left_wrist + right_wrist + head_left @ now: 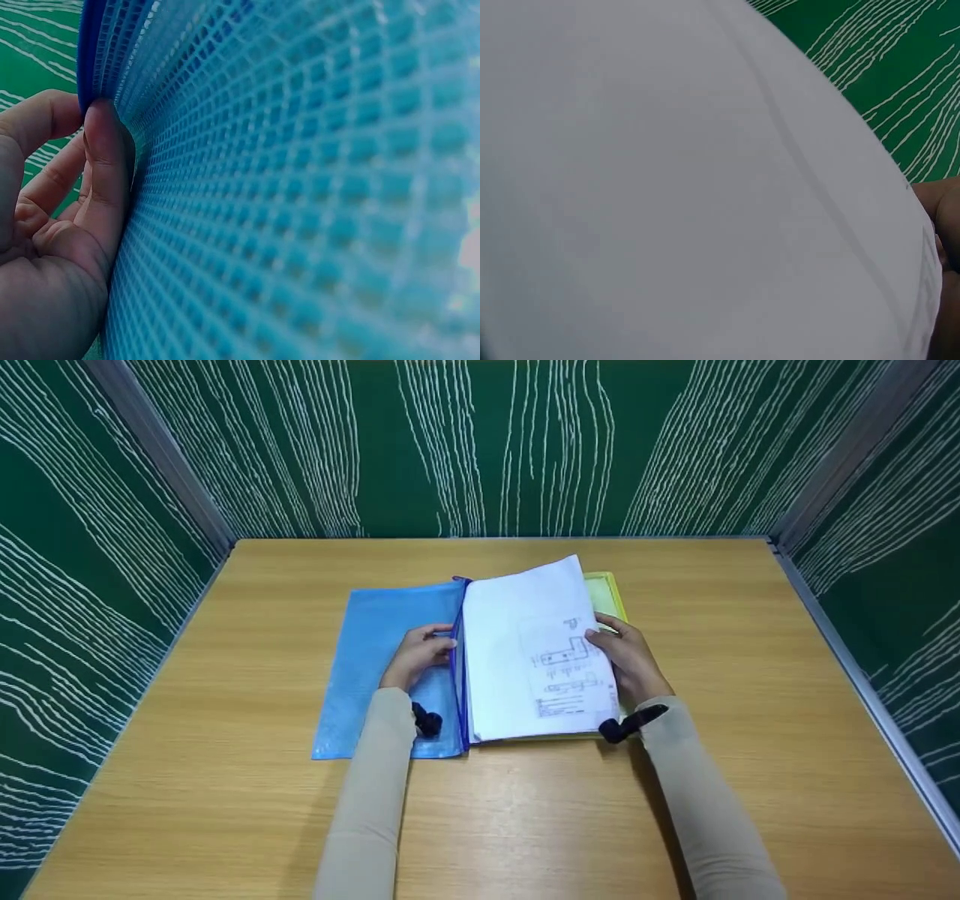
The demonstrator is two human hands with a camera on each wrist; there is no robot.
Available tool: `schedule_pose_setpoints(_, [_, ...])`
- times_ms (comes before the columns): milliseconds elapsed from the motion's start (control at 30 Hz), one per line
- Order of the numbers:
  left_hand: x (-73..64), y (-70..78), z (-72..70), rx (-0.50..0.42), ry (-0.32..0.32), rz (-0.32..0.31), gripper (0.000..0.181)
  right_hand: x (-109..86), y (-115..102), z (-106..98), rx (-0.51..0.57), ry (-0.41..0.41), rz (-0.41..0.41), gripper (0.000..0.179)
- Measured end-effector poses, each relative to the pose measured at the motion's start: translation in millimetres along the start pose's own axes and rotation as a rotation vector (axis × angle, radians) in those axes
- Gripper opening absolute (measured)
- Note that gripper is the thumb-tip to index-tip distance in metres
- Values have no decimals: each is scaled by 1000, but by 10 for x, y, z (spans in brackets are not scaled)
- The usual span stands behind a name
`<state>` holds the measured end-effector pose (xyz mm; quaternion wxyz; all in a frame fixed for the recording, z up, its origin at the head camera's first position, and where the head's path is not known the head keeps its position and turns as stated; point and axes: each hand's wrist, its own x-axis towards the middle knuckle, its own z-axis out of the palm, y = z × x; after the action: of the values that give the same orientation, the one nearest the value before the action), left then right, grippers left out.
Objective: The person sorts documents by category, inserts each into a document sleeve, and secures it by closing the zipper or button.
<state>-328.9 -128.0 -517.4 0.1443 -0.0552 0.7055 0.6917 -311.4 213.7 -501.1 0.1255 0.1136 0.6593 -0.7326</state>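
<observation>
A blue mesh zip pouch [375, 660] lies on the table, its purple zipped edge raised along the right side. My left hand [420, 655] pinches that edge between thumb and fingers; the left wrist view shows the grid of the mesh [300, 180] close beside the hand [67, 202]. A stack of white paper [517, 660], its top sheet bearing a printed technical drawing, is against the pouch's edge. My right hand [630, 656] grips the paper's right edge, thumb on top. In the right wrist view the bowed white sheet [690, 195] hides most of the hand [949, 232].
Beneath the paper lies a pale green pouch with a yellow edge [616, 596], mostly covered. The wooden table [225, 735] runs to green walls with white lines [487, 450] at the back and both sides.
</observation>
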Motion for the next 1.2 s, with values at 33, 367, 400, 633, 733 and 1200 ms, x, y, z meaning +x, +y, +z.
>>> schedule_pose_setpoints(33, [0, 1, 0, 4, 2, -2, 44, 2, -3, 6, 9, 2, 0, 55])
schedule_pose_setpoints(367, [28, 13, -1, 19, 9, -28, 46, 14, -39, 22, -17, 18, 27, 57])
schedule_pose_setpoints(400, [32, 12, -2, 16, 7, -25, 46, 18, -38, 18, -20, 18, 33, 58])
schedule_pose_setpoints(633, [16, -1, -9, 1, 0, -9, 44, 20, 0, 36, -30, 3, 40, 57])
schedule_pose_setpoints(733, [14, -15, -15, -15, -5, 4, 43, 22, 33, 50, -32, -34, 24, 58])
schedule_pose_setpoints(1200, [6, -6, -19, -26, -16, 1, 45, -18, 22, -43, -214, -204, 110, 53])
